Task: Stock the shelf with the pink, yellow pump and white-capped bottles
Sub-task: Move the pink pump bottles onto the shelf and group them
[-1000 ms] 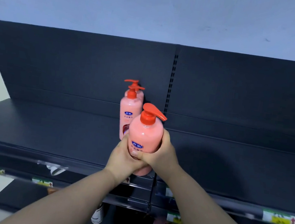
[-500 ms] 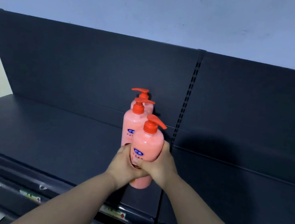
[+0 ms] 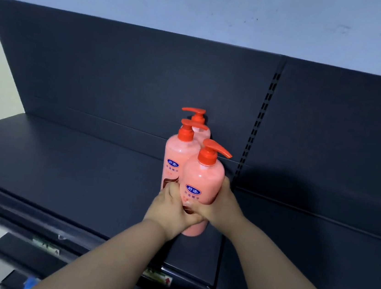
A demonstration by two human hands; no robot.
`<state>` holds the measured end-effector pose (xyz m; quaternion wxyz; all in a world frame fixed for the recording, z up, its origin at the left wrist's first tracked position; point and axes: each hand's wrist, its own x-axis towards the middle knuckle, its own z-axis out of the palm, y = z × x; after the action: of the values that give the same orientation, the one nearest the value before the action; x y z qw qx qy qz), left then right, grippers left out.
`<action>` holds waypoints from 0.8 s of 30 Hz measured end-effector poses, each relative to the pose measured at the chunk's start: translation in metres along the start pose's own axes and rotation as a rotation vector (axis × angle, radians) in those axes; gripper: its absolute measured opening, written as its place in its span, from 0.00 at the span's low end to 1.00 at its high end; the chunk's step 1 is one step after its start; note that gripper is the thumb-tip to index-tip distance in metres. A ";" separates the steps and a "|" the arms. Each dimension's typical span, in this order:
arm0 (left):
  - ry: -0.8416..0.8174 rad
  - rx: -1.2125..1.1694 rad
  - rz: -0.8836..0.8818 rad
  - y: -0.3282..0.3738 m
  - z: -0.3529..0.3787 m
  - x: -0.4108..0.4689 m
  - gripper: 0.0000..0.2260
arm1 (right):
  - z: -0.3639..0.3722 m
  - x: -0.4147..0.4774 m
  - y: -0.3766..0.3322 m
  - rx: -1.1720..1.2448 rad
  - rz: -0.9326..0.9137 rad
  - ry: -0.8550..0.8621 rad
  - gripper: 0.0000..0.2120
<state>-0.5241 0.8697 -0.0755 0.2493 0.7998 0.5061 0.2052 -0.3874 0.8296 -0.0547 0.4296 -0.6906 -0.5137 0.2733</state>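
Note:
Both my hands grip a pink pump bottle (image 3: 202, 177) with a red pump head, low on the dark top shelf (image 3: 73, 173). My left hand (image 3: 169, 210) wraps its left side and my right hand (image 3: 221, 205) wraps its right side. Its base reaches down to the shelf board. Right behind it stand two more pink pump bottles in a row, the middle one (image 3: 176, 157) and the rear one (image 3: 199, 128) against the back panel. No yellow pump or white-capped bottles are in view.
A slotted upright (image 3: 259, 121) divides the shelf's back panel just right of the bottles. The shelf's front edge carries price tags (image 3: 159, 276). A lower shelf edge (image 3: 25, 251) shows below left. A pale wall rises above.
The held bottle has moved forward and down over the shelf, close behind the two standing bottles. My view has shifted left and nearer the shelf.

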 end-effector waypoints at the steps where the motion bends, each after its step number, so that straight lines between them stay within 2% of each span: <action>1: -0.016 0.032 -0.007 -0.001 -0.001 0.001 0.31 | 0.002 0.000 0.000 0.001 0.019 0.015 0.41; 5: -0.121 0.117 -0.055 -0.002 -0.006 0.006 0.31 | 0.008 -0.004 -0.011 -0.028 0.084 0.035 0.39; 9: -0.266 0.377 -0.028 -0.010 -0.023 0.005 0.34 | 0.008 -0.012 -0.019 -0.168 0.182 -0.005 0.41; 14: -0.216 0.551 0.181 -0.030 -0.046 -0.011 0.31 | 0.012 -0.041 -0.026 -0.541 0.270 -0.022 0.33; 19: -0.192 0.549 0.422 -0.033 -0.053 -0.028 0.31 | 0.022 -0.075 -0.037 -0.628 0.242 -0.005 0.32; 24: -0.214 0.552 0.565 -0.022 -0.051 -0.046 0.29 | 0.023 -0.113 -0.042 -0.764 0.257 0.038 0.33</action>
<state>-0.5878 0.8457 -0.0518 0.0102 0.9610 0.2739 0.0377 -0.4628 0.7346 -0.0368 0.1140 -0.8640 -0.4798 0.1014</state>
